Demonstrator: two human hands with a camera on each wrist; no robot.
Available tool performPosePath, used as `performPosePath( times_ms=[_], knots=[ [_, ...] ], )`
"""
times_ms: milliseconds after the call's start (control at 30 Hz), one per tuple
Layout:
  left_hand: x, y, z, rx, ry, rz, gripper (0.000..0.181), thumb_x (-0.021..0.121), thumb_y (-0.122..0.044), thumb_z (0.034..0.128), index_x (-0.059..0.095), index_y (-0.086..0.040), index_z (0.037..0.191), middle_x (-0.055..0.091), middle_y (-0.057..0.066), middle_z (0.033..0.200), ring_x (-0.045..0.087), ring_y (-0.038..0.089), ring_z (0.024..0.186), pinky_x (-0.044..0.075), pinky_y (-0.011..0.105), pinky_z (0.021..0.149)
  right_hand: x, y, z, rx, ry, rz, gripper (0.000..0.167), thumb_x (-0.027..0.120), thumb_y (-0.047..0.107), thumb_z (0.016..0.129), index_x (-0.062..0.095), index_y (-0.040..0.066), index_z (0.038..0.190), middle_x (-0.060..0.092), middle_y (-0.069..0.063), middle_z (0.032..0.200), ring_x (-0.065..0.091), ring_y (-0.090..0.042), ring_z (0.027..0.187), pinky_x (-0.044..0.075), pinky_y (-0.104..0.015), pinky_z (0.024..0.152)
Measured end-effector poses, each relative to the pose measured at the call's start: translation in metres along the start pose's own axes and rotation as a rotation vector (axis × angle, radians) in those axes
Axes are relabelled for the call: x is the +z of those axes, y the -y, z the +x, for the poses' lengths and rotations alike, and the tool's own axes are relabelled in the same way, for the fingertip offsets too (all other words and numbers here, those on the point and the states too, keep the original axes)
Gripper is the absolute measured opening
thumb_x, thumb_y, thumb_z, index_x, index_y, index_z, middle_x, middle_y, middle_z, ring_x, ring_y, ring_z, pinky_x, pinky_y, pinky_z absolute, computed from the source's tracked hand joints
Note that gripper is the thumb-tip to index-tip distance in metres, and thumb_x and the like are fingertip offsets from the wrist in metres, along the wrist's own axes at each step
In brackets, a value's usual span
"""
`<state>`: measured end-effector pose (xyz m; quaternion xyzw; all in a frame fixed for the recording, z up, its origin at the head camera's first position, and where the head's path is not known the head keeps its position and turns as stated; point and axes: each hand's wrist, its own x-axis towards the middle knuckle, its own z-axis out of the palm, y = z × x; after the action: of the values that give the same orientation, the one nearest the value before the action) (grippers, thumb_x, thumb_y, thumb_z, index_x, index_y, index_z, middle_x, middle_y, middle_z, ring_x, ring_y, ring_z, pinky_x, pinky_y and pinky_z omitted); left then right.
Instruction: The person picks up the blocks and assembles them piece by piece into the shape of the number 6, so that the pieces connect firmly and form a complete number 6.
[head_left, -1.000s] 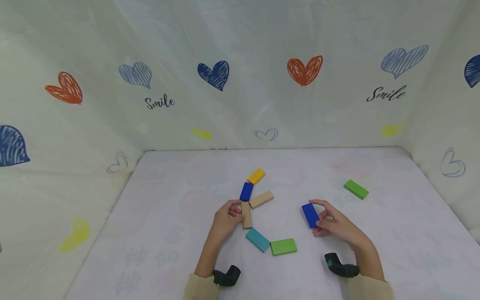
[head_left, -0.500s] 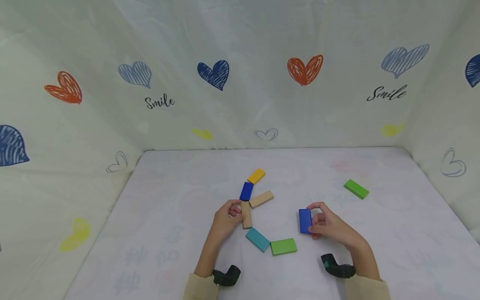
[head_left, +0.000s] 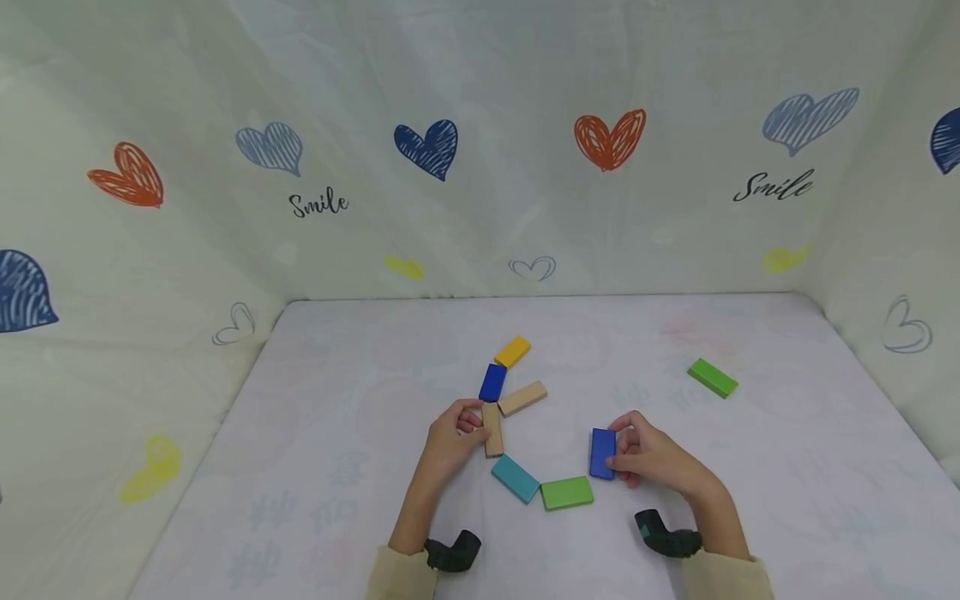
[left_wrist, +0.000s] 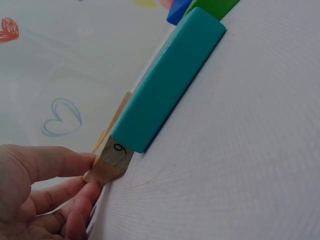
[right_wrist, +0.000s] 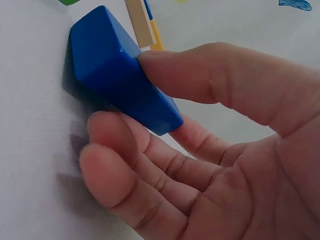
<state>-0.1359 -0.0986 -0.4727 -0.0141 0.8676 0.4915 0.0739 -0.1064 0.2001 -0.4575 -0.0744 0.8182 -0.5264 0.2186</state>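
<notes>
Blue block [head_left: 602, 454] sits between right thumb [right_wrist: 180, 75] and forefinger [right_wrist: 199, 138].

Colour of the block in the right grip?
The block is blue; the right wrist view shows it best.

Held blue block [head_left: 602, 453], wooden block [head_left: 492, 427] well apart

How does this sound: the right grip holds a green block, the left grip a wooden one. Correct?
The colour is wrong: the right grip holds a blue block, as the right wrist view shows. The left grip does hold a wooden block.
</notes>
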Motion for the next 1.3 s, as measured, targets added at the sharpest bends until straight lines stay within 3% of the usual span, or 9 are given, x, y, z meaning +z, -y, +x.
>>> performPosePath(
  times_ms=[367, 1100, 1200, 1300],
  knots=[
    [0.0004, 0.0032, 0.002, 0.0, 0.001, -0.002, 0.039, 0.068, -0.01, 0.0803, 0.058, -0.006, 0.118, 0.059, 0.005, 0.09, 0.051, 0.015, 0.083, 0.042, 0.026, 0.069, 0.0052, 0.0033, 0.002, -0.005, -0.037, -0.103, 0.041, 0.065, 0.011, 0.084, 0.043, -0.004, 0.115, 0.048, -0.003, 0.072, 0.047, -0.012, 0.053, 0.042, -0.024, 0.052],
    [-0.0003, 0.0018, 0.0011, -0.01, 0.003, -0.01, 0.039, 0.067, -0.011, 0.0805, 0.059, -0.008, 0.118, 0.058, 0.004, 0.088, 0.05, 0.015, 0.082, 0.041, 0.027, 0.069, 0.003, 0.0004, 0.0029, -0.042, -0.01, -0.089, 0.042, 0.064, 0.014, 0.085, 0.044, -0.003, 0.119, 0.048, -0.004, 0.073, 0.048, -0.012, 0.054, 0.045, -0.026, 0.051],
    [-0.0001, 0.0015, 0.0013, -0.017, 0.005, -0.015, 0.039, 0.068, -0.011, 0.0804, 0.059, -0.008, 0.118, 0.058, 0.003, 0.088, 0.05, 0.015, 0.082, 0.041, 0.027, 0.069, 0.0022, 0.0001, 0.0019, -0.047, -0.033, -0.099, 0.042, 0.063, 0.015, 0.086, 0.045, -0.002, 0.121, 0.05, -0.004, 0.073, 0.049, -0.012, 0.054, 0.045, -0.026, 0.052],
    [0.0002, 0.0007, 0.0011, -0.013, 0.007, -0.014, 0.04, 0.068, -0.011, 0.0804, 0.058, -0.007, 0.119, 0.058, 0.004, 0.089, 0.05, 0.015, 0.082, 0.041, 0.027, 0.069, 0.0002, -0.0003, 0.0007, -0.029, -0.109, -0.12, 0.041, 0.061, 0.016, 0.088, 0.047, -0.001, 0.122, 0.052, -0.005, 0.077, 0.052, -0.013, 0.059, 0.046, -0.024, 0.056]
  ],
)
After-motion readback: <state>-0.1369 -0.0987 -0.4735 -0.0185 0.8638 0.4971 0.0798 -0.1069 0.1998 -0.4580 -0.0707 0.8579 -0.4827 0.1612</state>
